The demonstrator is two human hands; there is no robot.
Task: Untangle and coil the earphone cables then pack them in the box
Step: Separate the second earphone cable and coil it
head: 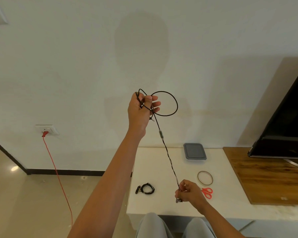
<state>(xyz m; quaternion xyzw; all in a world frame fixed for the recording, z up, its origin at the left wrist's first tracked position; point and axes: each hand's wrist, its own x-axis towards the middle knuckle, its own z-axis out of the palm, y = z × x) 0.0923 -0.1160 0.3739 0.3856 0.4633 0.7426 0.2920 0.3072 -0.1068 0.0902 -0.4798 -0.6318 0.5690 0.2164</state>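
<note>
My left hand (141, 109) is raised high in front of the wall and grips a black earphone cable (169, 157). A round loop of the cable stands out to the right of its fingers, and the jack end dangles below the palm. The cable runs taut down and right, past an inline remote, to my right hand (189, 192), which pinches its lower end just above the white table (155, 162); the earbuds hang under that hand. A second black earphone (145, 188) lies coiled on the table. A grey lidded box (194, 151) sits at the table's back.
Red-handled scissors (207, 192) and a thin ring (205, 178) lie right of my right hand. A black TV (286, 126) stands on a wooden board (265, 179) at the right. A red cord (58, 177) hangs from a wall socket at the left. My knees are below the table edge.
</note>
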